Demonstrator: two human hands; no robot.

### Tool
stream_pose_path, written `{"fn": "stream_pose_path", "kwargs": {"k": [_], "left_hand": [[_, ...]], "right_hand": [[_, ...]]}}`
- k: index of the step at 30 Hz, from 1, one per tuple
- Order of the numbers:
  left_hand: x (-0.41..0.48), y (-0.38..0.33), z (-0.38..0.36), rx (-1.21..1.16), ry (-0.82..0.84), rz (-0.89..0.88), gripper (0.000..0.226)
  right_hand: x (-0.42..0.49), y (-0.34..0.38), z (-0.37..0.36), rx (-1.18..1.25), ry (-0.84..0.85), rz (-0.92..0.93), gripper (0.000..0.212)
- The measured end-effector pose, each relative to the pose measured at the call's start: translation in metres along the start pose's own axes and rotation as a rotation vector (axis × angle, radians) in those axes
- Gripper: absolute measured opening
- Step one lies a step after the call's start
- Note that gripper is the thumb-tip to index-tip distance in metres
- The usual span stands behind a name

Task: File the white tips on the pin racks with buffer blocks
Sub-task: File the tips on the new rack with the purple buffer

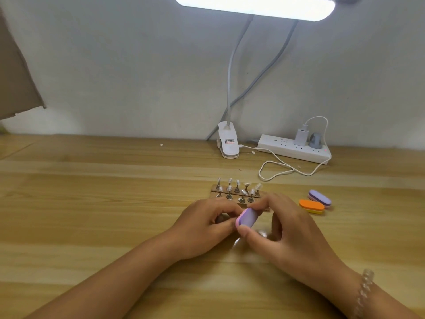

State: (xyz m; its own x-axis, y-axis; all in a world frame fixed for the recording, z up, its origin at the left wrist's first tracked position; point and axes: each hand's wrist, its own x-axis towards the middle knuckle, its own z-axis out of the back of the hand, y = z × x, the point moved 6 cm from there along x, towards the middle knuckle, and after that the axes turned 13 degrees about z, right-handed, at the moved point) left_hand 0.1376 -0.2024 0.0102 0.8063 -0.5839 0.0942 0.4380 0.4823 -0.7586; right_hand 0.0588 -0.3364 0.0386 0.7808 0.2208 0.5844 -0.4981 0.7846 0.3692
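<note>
Filing is under way at a wooden table (92, 203), where a person's right hand (285, 229) pinches a purple block (246, 217) between thumb and fingertips, tilted on edge, apparently so that one face can meet a tip. The left hand (204, 224) sits just beside it with its fingers curled in toward the block's near end; a grey glint shows between them, but whether they grip a pin cannot be told, and the tip being worked is hidden behind the block. The racks (236, 192) lie just beyond the knuckles, partly covered by both hands, their pins upright in rows and capped with pale tips (257, 186), close enough that each can be reached without shifting the wrists. To the right, near but apart from the racks, an orange block (311, 206) and a second purple block (320, 198) lie touching, seemingly kept ready on the working hand's side. A clear bead bracelet (365, 288) circles the right wrist. At the table's far edge a clip (227, 141) anchors the lamp (255, 5) glowing overhead, aimed down on the work, beside a power strip (294, 150) trailing a looped white cable (276, 173).
</note>
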Motion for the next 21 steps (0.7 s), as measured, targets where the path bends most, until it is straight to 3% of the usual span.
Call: {"fn": "stream_pose_path", "kwargs": {"k": [3,7,11,14,19,21], "left_hand": [[0.000,0.000,0.000,0.006,-0.001,-0.010,0.010],[-0.001,-0.001,0.000,0.007,0.013,-0.010,0.012],[0.000,-0.002,0.001,0.021,-0.006,-0.015,0.011],[-0.001,-0.002,0.000,-0.005,0.011,-0.014,0.010],[-0.001,-0.002,0.001,-0.002,0.001,0.002,0.023],[-0.001,-0.002,0.001,0.001,0.010,0.001,0.021]], "right_hand": [[0.001,-0.010,0.004,-0.027,-0.052,-0.051,0.027],[0.000,0.004,-0.003,-0.048,0.026,0.051,0.033],[0.001,-0.012,0.006,0.005,-0.063,-0.065,0.027],[0.001,0.001,-0.001,-0.037,-0.002,0.024,0.030],[0.002,-0.011,0.006,0.079,-0.105,-0.086,0.022],[0.002,-0.006,0.003,0.074,-0.063,-0.037,0.024]]}}
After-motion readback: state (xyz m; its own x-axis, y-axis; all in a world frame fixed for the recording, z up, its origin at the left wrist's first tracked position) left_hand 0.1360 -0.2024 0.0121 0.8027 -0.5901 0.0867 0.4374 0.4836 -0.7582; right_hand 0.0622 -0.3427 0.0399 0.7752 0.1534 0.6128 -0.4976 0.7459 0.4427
